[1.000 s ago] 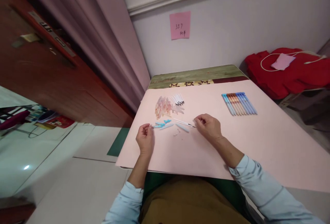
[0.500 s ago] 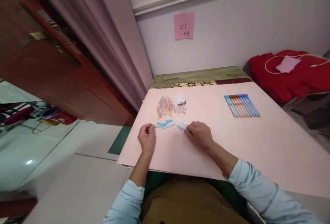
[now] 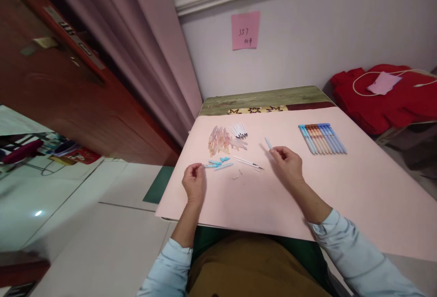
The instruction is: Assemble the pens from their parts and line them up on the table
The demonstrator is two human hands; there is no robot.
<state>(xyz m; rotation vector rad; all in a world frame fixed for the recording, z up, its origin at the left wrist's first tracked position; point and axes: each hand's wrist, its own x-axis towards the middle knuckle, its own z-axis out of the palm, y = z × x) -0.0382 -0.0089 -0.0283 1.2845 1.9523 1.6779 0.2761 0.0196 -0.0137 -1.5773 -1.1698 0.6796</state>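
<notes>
My right hand [image 3: 288, 164] pinches a pale blue pen barrel [image 3: 268, 142] and holds it tilted up over the table. My left hand [image 3: 194, 181] is closed at the fingertips around the end of a light blue pen part [image 3: 209, 166]. Beside it lie small bright blue pen pieces [image 3: 224, 159] and another pale blue barrel [image 3: 223, 166]. Between my hands rest thin white pen refills [image 3: 248, 162] with dark tips, and a few tiny whitish parts [image 3: 235, 177].
Behind them are a heap of clear pinkish pen barrels [image 3: 219, 140] and a bunch of white refills [image 3: 240, 131]. A row of blue and brown pens [image 3: 322, 140] lies to the right on the pink-covered table [image 3: 362, 206]. Red cloth [image 3: 396, 105] sits beyond the right edge.
My right hand has moved right and up, lifting the pale blue barrel off the refills, which now show fully. My left hand has stayed in place.
</notes>
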